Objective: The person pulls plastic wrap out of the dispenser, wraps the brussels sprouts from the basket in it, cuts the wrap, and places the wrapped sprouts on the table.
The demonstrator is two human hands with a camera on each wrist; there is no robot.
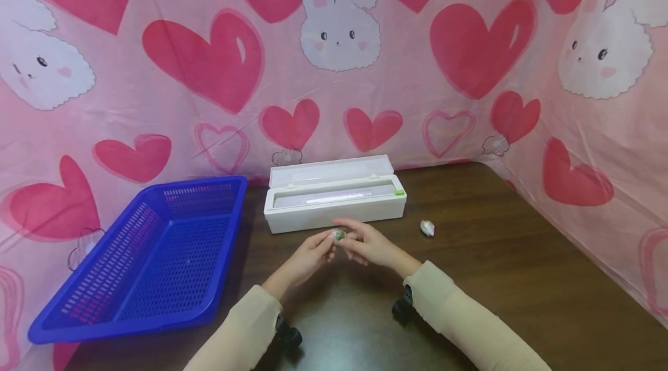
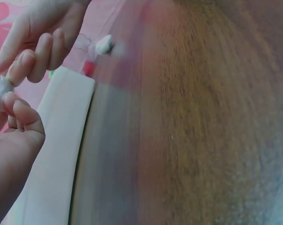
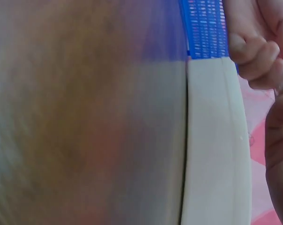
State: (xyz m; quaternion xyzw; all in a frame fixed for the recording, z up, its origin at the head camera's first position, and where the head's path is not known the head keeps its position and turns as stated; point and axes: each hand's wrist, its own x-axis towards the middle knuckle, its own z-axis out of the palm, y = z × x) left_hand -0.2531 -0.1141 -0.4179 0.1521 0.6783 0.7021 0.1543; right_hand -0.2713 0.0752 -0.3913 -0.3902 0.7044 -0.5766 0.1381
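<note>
In the head view, my left hand (image 1: 307, 256) and right hand (image 1: 377, 247) meet in front of a white plastic-wrap dispenser (image 1: 334, 214). Between them is a small round greenish thing in clear film (image 1: 338, 235), pinched by the fingertips of both hands. What lies inside the film cannot be made out. The left wrist view shows the shiny wrapped piece (image 2: 0, 86) at its left edge, left hand below and right hand above. In the right wrist view the fingers hide it. The dispenser's lid (image 1: 331, 170) stands raised, and a green slider (image 1: 399, 192) sits at its right end.
A second small film-wrapped piece (image 1: 427, 228) lies on the dark wooden table (image 1: 490, 278), right of the dispenser. On the left stands a blue perforated basket (image 1: 221, 278). Pink cloth (image 1: 339, 87) with hearts and rabbits hangs behind and around the table.
</note>
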